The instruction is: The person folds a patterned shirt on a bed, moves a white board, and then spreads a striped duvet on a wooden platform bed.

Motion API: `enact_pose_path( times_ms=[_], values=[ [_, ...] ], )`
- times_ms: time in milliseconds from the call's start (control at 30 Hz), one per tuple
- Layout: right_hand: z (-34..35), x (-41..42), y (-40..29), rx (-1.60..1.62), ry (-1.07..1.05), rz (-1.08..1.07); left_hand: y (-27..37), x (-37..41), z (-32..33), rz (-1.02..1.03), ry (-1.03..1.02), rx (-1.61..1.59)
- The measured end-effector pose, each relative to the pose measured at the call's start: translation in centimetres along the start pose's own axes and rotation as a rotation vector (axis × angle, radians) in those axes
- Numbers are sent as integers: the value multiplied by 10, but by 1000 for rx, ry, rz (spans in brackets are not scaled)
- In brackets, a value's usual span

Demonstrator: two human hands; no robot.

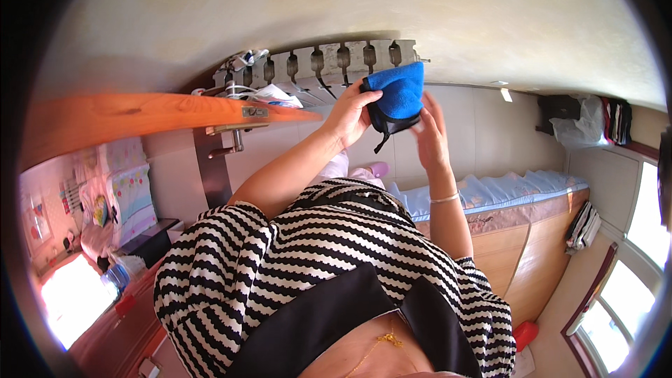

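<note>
A small blue plush fabric piece with black edging and a dark underside is held up before me. From its lower edge hangs a short black strap or cord. My left hand pinches its left side, thumb on the front and the other fingers mostly behind. Close against the right edge is my right hand, slightly blurred, its fingers spread along the fabric. Whether those fingertips touch it is hard to make out.
To the left an orange wooden door stands edge-on, its lever handle sticking out. A grey radiator runs along the wall beyond my hands. On the right is a bed with a light blue cover. A pink slipper shows below.
</note>
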State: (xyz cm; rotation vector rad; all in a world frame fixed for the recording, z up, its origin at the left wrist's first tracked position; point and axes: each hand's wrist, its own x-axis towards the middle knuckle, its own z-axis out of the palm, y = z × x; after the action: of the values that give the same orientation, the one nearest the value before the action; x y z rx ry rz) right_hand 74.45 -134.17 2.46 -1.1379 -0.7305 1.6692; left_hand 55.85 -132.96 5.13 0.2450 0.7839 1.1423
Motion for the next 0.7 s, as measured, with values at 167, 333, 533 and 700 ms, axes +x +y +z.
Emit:
enact_pose_path(
  times_ms=[167,333,533,700],
  values=[
    [6,19,18,334,-113,153,6,15,-14,41,68,-5],
    [21,68,4,183,-35,60,14,29,-35,39,222,199],
    [37,129,5,-858,141,-416,26,29,-51,589,345,881],
    [40,154,13,-1009,228,-662,47,63,-47,996,7,1410]
  ],
)
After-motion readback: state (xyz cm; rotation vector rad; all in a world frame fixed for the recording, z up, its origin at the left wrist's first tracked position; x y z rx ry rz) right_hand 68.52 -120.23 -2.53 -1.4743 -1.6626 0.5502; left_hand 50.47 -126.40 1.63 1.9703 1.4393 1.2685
